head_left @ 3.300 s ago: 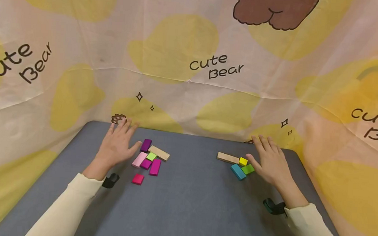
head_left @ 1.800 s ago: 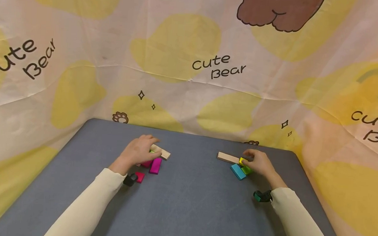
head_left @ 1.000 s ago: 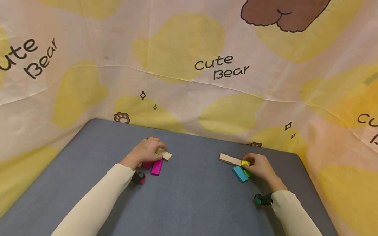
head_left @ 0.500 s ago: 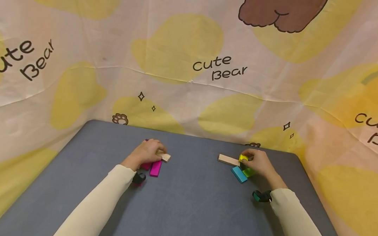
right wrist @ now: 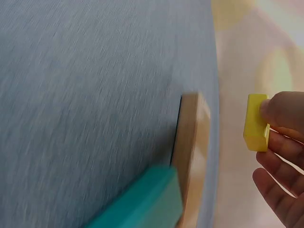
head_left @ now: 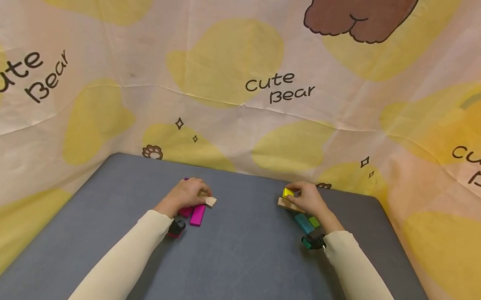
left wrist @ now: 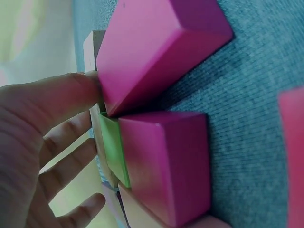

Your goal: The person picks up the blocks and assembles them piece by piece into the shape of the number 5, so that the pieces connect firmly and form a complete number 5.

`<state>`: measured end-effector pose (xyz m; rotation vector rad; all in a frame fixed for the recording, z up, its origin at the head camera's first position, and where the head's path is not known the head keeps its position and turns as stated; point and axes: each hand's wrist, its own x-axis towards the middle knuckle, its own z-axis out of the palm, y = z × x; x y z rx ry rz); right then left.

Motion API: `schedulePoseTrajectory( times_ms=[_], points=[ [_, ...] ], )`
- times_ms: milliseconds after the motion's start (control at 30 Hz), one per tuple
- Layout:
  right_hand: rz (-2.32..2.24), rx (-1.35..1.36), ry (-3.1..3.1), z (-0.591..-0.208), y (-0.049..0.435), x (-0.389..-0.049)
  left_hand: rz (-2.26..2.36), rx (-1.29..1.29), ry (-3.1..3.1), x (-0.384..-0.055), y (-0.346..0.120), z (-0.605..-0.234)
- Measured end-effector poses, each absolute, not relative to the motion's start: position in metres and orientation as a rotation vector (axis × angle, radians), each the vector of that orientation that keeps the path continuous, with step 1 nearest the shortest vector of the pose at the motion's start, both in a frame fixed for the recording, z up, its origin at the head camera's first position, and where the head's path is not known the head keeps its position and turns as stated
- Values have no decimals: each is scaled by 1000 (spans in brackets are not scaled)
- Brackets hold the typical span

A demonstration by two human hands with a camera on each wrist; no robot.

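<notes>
My right hand (head_left: pixel 308 200) pinches a small yellow block (right wrist: pixel 256 122) between thumb and fingers, raised off the table over a flat wooden block (right wrist: pixel 190 142). On the left, the thumb and fingers of my left hand (head_left: pixel 186 196) grip another wooden block (head_left: pixel 211 202), which lies among coloured blocks. Below that thumb are a magenta block (left wrist: pixel 161 42) and a second, darker magenta block (left wrist: pixel 166 166). A light green block (left wrist: pixel 114 147) lies between the darker one and the wood. My left hand covers much of this group in the head view.
Near my right wrist lie a blue block (head_left: pixel 303 223) and a green block (head_left: pixel 314 222). A red block (left wrist: pixel 294 156) sits apart under my left wrist. The grey table (head_left: pixel 236 257) ends at a printed cloth wall (head_left: pixel 212 55) behind and on both sides.
Both open hands have come down to the blocks. My left hand has taken hold of the wooden block; my right has picked up the yellow block and moved it left, over the other wooden block.
</notes>
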<state>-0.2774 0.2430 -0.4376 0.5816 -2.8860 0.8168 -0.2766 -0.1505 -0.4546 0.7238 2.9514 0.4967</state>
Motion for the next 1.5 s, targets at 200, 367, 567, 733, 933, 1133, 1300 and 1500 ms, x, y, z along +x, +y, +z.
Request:
schedulePoseTrajectory(
  times_ms=[200,367,567,733,933,1133,1300,1500],
  points=[
    [834,657,-2864,-442,222,-284,493,703,2941,-275,-148,-454],
    [916,670,-2888,-448,205,-287,484,689,2934,-276,-146,-454],
    [958,723,-2885,-458,188,-291,491,699,2922,-275,-145,-454],
    [942,688,-2916,-466,178,-294,492,701,2914,-274,-144,-453],
    [877,648,-2950,-470,171,-296,570,670,2879,-274,-144,-457],
    [844,655,-2952,-471,166,-297,601,680,2869,-275,-144,-458],
    [825,668,-2959,-471,164,-297,624,699,2848,-276,-145,-456],
    [804,659,-2969,-469,163,-298,580,779,2861,-281,-147,-456]
  ],
)
